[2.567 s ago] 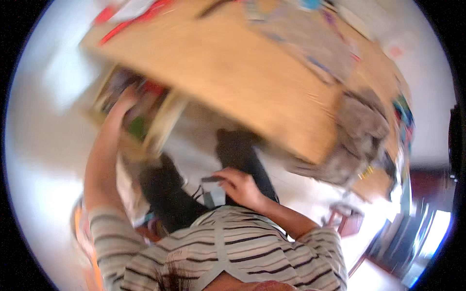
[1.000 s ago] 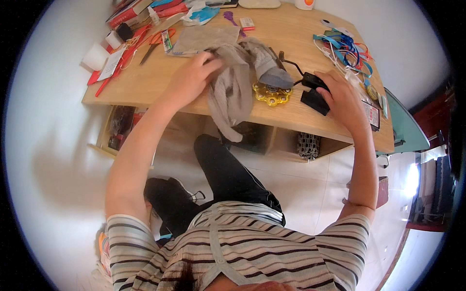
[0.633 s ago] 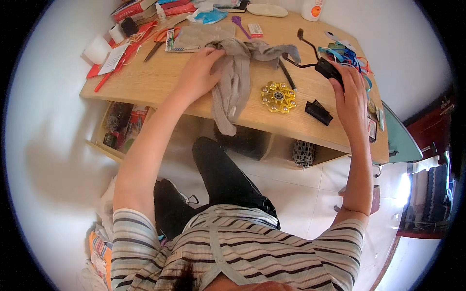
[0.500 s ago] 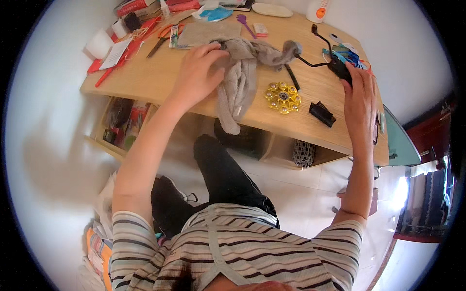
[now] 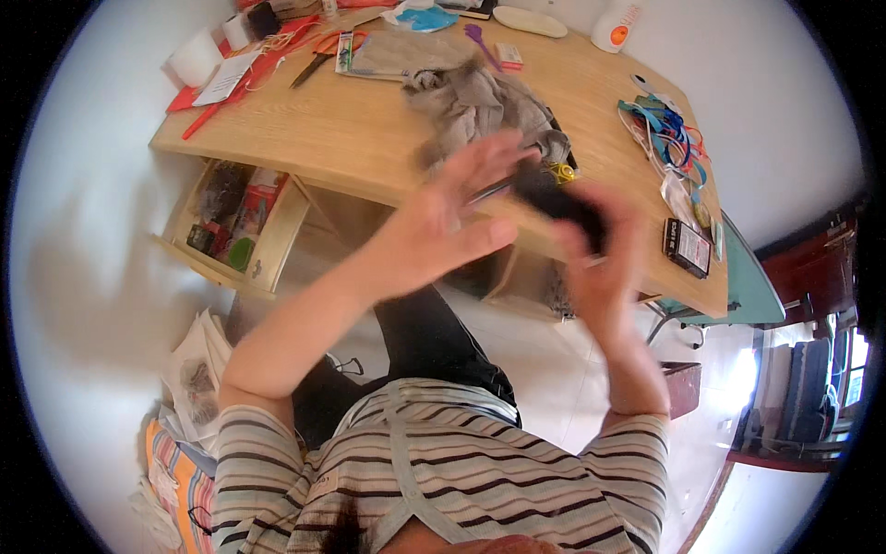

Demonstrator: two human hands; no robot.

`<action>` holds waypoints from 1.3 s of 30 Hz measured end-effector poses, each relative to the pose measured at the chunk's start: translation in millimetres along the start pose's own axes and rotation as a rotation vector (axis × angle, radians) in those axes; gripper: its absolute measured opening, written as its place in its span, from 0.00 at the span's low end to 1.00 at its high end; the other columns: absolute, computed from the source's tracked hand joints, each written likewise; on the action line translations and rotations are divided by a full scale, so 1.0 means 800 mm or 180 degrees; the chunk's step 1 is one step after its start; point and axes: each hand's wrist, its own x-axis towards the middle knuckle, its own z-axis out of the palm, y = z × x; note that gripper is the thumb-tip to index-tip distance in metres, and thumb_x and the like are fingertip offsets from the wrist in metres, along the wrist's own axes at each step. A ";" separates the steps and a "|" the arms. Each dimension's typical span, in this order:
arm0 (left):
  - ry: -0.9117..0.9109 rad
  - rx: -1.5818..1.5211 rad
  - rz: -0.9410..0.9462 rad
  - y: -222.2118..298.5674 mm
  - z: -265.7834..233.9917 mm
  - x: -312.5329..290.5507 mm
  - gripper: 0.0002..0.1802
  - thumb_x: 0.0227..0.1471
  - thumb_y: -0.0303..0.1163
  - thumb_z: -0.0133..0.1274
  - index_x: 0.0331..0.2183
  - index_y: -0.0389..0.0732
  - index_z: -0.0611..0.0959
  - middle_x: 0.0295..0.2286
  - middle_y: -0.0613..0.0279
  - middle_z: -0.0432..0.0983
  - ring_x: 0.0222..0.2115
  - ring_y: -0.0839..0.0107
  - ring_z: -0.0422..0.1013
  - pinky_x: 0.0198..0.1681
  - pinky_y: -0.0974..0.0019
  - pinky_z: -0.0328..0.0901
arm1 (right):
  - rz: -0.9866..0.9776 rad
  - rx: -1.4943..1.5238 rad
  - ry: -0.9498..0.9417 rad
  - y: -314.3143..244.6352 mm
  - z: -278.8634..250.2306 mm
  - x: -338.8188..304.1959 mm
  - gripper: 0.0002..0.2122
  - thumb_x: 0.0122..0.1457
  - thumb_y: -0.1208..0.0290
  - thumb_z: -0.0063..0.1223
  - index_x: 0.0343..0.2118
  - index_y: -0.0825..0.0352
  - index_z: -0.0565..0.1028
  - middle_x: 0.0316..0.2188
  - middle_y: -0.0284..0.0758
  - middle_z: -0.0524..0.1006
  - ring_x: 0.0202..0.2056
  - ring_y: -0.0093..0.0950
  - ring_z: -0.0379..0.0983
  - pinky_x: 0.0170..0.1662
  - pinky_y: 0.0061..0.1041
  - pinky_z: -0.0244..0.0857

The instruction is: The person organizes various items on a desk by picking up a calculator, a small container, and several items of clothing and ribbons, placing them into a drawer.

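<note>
Right hand: fingers closed around a black device, raised in front of the body above the near edge of the table. Motion blur obscures the device's outline and the exact placement of the fingertips.

Left hand: fingers spread, thumb parted from them, positioned just beside the left end of the device. A thin dark rod lies across the gap between thumb and fingers; whether the hand touches it cannot be determined.

Immediately beyond the hands, a grey-brown cloth lies bunched on the table. A yellow object shows in part between the cloth and the device.

To the right, a dark flat box sits near the table's edge, with a tangle of blue, white and orange cords farther back.

Behind the cloth: a grey flat pouch, a purple implement and a small white-and-red box. Scissors with orange handles lie left of the pouch. At the far left, a white roll stands near a white paper slip. A white bottle stands at the back.

Below the table's left end, a wooden drawer is pulled out, containing assorted items, among them a green round piece.
</note>
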 end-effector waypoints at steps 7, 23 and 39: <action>0.1468 -0.0348 -0.0571 0.014 -0.044 -0.093 0.18 0.57 0.43 0.37 0.38 0.37 0.68 0.29 0.55 0.72 0.33 0.65 0.70 0.40 0.63 0.63 | -0.1194 -0.0790 -0.0486 0.008 0.026 0.001 0.16 0.42 0.69 0.61 0.35 0.66 0.72 0.38 0.37 0.70 0.38 0.36 0.68 0.39 0.32 0.65; 0.2586 0.1626 -0.3238 -0.021 -0.379 -0.218 0.22 0.44 0.36 0.52 0.40 0.34 0.69 0.21 0.64 0.66 0.19 0.77 0.63 0.18 0.71 0.61 | -0.0763 -0.2339 -0.0660 0.084 0.040 0.022 0.10 0.54 0.76 0.46 0.39 0.67 0.69 0.34 0.40 0.71 0.36 0.38 0.69 0.35 0.32 0.65; 0.0475 0.3937 -0.2727 -0.249 -0.461 -0.169 0.22 0.48 0.34 0.45 0.47 0.43 0.72 0.41 0.46 0.71 0.43 0.55 0.67 0.45 0.58 0.60 | -0.1064 -0.2586 -0.0333 0.109 0.013 -0.001 0.09 0.59 0.74 0.40 0.38 0.71 0.70 0.35 0.41 0.73 0.34 0.38 0.72 0.36 0.32 0.65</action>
